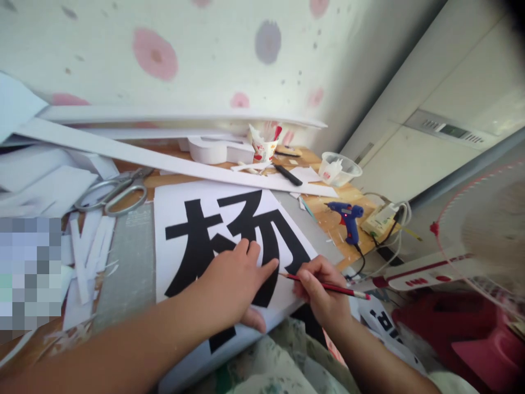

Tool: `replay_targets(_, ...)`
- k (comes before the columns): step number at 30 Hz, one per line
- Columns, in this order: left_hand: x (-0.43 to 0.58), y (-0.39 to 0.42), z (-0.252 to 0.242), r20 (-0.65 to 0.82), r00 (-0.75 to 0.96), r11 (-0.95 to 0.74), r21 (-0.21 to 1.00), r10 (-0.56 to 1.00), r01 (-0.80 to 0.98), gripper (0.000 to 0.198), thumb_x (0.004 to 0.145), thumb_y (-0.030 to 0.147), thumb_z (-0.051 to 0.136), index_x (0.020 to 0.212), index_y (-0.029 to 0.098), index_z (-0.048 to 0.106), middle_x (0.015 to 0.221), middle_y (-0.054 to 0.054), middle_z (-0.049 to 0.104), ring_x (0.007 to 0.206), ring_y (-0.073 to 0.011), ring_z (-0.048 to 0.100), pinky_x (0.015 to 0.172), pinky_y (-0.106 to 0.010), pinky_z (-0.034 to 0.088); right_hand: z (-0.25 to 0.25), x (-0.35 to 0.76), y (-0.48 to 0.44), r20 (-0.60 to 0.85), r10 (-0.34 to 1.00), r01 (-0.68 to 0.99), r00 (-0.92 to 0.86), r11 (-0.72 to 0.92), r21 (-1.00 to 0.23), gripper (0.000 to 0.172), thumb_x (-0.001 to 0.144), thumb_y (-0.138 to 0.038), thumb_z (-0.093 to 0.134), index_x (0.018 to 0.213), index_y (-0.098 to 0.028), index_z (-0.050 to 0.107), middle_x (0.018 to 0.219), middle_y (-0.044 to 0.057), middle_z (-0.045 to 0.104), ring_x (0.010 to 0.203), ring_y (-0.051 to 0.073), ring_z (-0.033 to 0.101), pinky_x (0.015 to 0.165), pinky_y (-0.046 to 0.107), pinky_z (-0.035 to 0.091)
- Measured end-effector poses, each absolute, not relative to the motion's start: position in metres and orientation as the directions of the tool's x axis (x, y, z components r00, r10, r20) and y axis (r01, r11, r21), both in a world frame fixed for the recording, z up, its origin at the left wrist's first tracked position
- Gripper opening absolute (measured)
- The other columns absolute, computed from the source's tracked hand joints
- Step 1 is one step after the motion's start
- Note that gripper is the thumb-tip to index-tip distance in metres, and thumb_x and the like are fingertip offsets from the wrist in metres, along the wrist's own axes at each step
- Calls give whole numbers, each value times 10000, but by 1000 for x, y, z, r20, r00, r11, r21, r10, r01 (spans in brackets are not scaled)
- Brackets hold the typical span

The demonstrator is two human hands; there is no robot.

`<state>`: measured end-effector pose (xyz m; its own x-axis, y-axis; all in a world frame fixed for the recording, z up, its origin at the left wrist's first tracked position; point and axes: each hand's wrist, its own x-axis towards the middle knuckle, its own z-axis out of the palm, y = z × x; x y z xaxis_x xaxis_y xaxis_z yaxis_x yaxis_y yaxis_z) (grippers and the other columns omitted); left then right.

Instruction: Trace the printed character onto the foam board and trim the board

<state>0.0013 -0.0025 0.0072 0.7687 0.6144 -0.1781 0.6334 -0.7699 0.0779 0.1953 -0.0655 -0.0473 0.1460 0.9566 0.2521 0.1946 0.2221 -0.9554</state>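
Note:
A large black Chinese character (pixel 194 221) lies on a white sheet (pixel 168 200) over a grey cutting mat (pixel 127 262). My left hand (pixel 235 279) rests on the character, thumb and one finger spread, the other fingers partly bent. It covers the character's lower middle. In my right hand (pixel 324 290) is a red and black pencil (pixel 344 290) with a pink eraser end. Its tip points left, close to the black stroke near my left fingertip; whether it touches the sheet I cannot tell. The sheet's near edge bends down over the table edge by my lap.
Scissors (pixel 127 198) and white offcuts (pixel 84 257) lie at left. Behind the sheet are a long white strip (pixel 164 158), a black-handled knife (pixel 287 175), a paper cup (pixel 264 150) and a plastic bowl (pixel 348 168). A blue glue gun (pixel 348 216), power strip (pixel 377 221) and fan (pixel 488 241) are at right.

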Motion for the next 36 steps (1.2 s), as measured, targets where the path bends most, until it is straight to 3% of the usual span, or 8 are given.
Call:
replay_targets(5,3,-1,3,-196,767,-761,123,610,637,1054,454,804,630,1380,371,371,1213,-219,461,1055,-425,464,664,-518,487,-27,220,-2,125,966,229,227,72,-971,213,728,-274,661,631,-202,486,458,-28,582,395,105,497,392,208,351)
replay_targets(8,3,-1,2,-202,759,-755,113,619,646,1034,456,777,655,1366,353,404,1237,-222,457,1073,-425,456,679,-531,488,-24,221,33,88,979,133,181,64,-989,187,682,-219,643,620,-208,466,445,-51,557,408,107,519,415,211,371)
replay_targets(11,5,-1,3,-230,744,-741,118,627,661,1009,467,744,681,1361,361,409,1240,-209,462,1075,-411,460,694,-530,487,-29,213,55,42,979,102,201,22,-994,220,699,-274,615,595,-223,428,412,-61,525,357,105,471,394,231,367)
replay_targets(16,8,2,6,-283,732,-735,119,619,668,1039,448,727,706,1370,365,390,1311,-230,416,1110,-430,441,720,-566,475,-31,204,63,136,966,395,221,39,-918,256,704,-282,599,529,-222,422,414,-40,535,402,112,466,426,240,347)
replay_targets(19,9,3,8,-316,732,-734,138,604,665,1021,483,721,697,1379,348,380,1340,-236,398,1125,-427,437,745,-579,473,-30,204,63,163,962,490,219,36,-871,263,706,-274,588,509,-220,422,429,-32,537,431,117,467,458,249,352)
replay_targets(28,10,2,7,-324,725,-729,136,607,671,1057,459,705,727,1384,336,373,1379,-247,360,1163,-429,414,780,-588,461,-29,204,62,209,961,585,183,64,-809,254,697,-270,565,491,-217,425,455,-27,514,475,124,469,483,256,354)
replay_targets(36,9,1,8,-306,727,-728,133,615,672,1047,463,696,732,1382,342,376,1358,-240,380,1150,-421,416,765,-579,467,-30,206,62,191,967,548,168,69,-834,248,663,-217,545,476,-228,383,431,-35,485,467,140,501,480,271,386)
